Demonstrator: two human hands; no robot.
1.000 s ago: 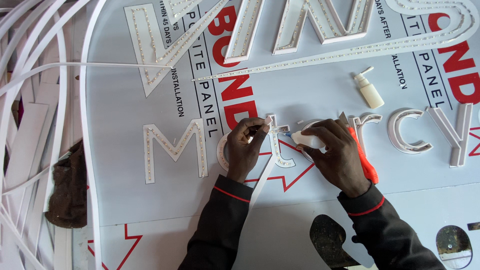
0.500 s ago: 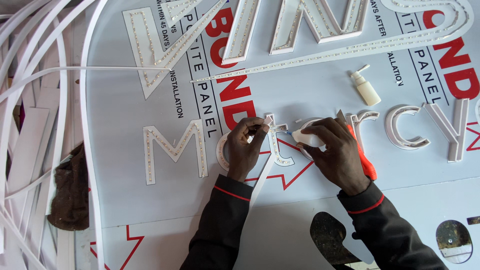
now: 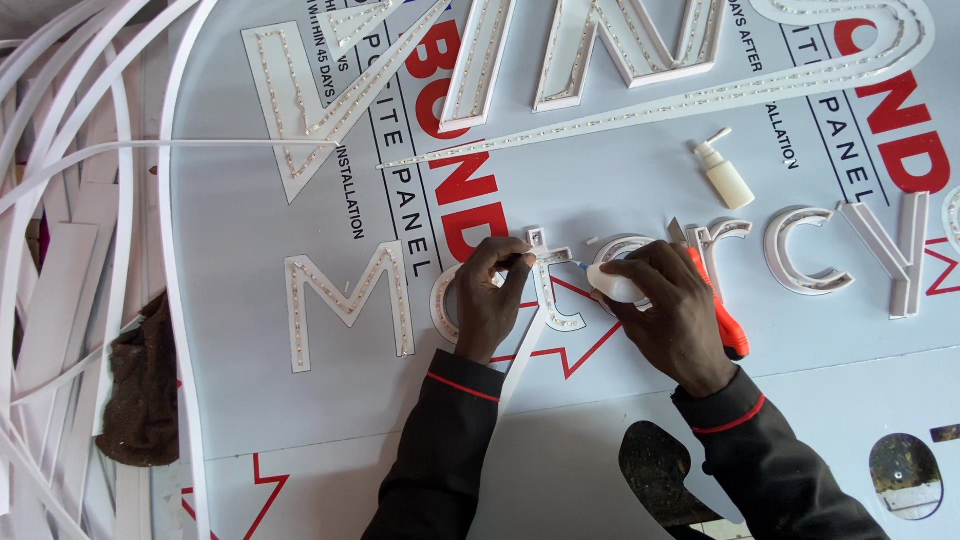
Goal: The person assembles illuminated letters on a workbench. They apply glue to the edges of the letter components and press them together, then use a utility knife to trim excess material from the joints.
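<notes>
Left hand (image 3: 490,300) pinches the top of the small white t-shaped channel letter (image 3: 550,285), fingers clamped on its thin upright wall, letter lying flat on the pale blue panel (image 3: 620,180) between the other white letters. Right hand (image 3: 670,310) grips a small white glue bottle (image 3: 612,283), fingers wrapped tight, nozzle at the letter's crossbar. Letter looks light, thin-walled, likely bendy and easily knocked; best held by its rim, not the strip inside.
</notes>
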